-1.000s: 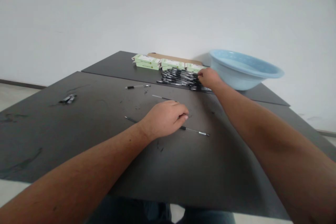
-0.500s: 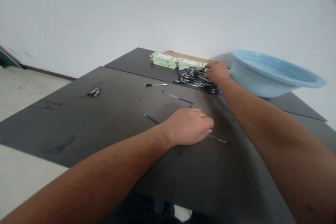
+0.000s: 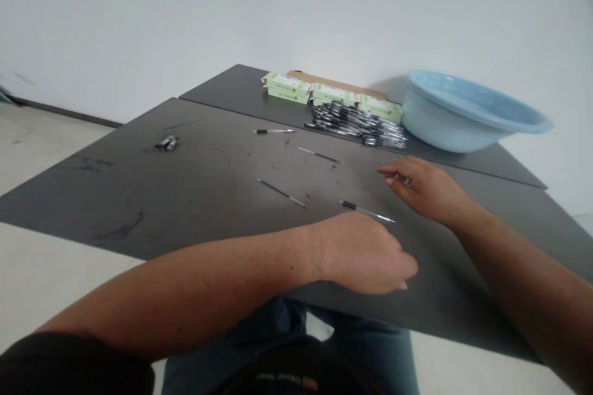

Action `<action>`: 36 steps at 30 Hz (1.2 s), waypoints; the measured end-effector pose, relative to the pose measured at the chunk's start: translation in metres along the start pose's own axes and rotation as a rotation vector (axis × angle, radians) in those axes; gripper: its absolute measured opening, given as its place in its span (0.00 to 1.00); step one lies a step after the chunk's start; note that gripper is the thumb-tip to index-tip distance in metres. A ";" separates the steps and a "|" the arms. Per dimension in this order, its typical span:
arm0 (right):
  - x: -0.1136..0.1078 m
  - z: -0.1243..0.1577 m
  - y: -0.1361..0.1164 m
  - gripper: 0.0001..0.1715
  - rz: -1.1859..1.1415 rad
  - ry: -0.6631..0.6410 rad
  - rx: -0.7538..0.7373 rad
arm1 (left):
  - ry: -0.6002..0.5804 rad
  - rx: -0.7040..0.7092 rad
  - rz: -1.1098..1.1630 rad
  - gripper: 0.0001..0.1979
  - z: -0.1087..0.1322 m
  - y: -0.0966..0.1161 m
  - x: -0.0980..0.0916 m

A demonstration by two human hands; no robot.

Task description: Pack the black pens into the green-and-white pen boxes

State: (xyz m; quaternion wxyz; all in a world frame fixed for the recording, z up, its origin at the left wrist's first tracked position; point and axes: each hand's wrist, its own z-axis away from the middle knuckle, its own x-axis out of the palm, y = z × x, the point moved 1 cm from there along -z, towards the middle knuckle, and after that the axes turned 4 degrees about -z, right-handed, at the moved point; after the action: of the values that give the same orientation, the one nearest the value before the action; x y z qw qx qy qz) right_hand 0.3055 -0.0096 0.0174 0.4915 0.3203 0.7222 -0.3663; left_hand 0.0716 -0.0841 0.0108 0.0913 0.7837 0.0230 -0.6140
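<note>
lying near curled hands [image 3: 365,253] whose contents i cannot tell is a clear, black-gripped pen [image 3: 368,211].

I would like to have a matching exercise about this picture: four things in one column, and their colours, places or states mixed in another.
1. basin
2. pile of pens
3. boxes
4. left hand

A. curled, over the near part of the table
B. heaped just in front of the boxes
C. light blue
D. pale green and white, in a row

Pairs: 1-C, 2-B, 3-D, 4-A
</note>
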 end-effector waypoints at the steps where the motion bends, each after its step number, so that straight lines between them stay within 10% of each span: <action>1: -0.003 0.009 -0.003 0.21 -0.013 -0.043 0.014 | -0.014 0.028 0.015 0.12 -0.001 0.007 0.003; 6: -0.011 0.028 -0.019 0.19 -0.069 -0.211 0.025 | -0.052 0.058 0.030 0.12 -0.003 0.022 0.017; 14: 0.008 0.012 -0.044 0.14 -0.105 -0.396 0.017 | -0.011 -0.121 -0.093 0.18 0.000 -0.016 0.003; 36: 0.051 0.020 -0.014 0.15 -0.082 -0.154 0.073 | 0.029 -0.452 -0.171 0.15 0.027 -0.085 -0.020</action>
State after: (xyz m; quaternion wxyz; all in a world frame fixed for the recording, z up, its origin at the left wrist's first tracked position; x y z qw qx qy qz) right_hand 0.2875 -0.0286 -0.0323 0.5182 0.2789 0.6808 -0.4361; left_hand 0.0282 -0.0034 0.0138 0.2119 0.7471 0.2275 -0.5875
